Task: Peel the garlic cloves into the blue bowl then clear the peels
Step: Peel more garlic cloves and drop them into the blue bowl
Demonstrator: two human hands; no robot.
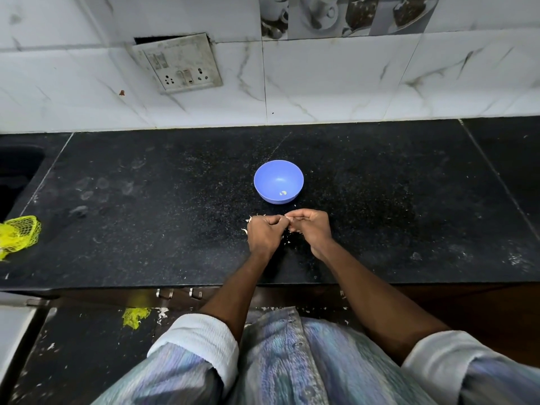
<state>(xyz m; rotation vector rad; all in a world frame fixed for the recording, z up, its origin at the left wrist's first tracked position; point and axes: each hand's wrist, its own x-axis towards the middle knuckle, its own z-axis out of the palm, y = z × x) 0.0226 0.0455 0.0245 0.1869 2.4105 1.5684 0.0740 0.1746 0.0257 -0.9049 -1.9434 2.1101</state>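
Note:
A small blue bowl (278, 181) stands on the black counter (175, 214) with one pale peeled garlic clove (283, 193) inside near its front wall. Just in front of the bowl my left hand (263, 233) and my right hand (311, 228) meet, fingers curled. A garlic clove (289, 219) shows as a small white bit pinched between their fingertips; most of it is hidden. Thin pale garlic peels (249, 220) lie scattered on the counter around and under my hands.
A yellow mesh bag (19, 235) lies at the counter's left edge beside a dark sink (14, 176). A tiled wall with a switch panel (178, 64) rises behind. More peels and a yellow scrap (135, 316) lie on the floor below.

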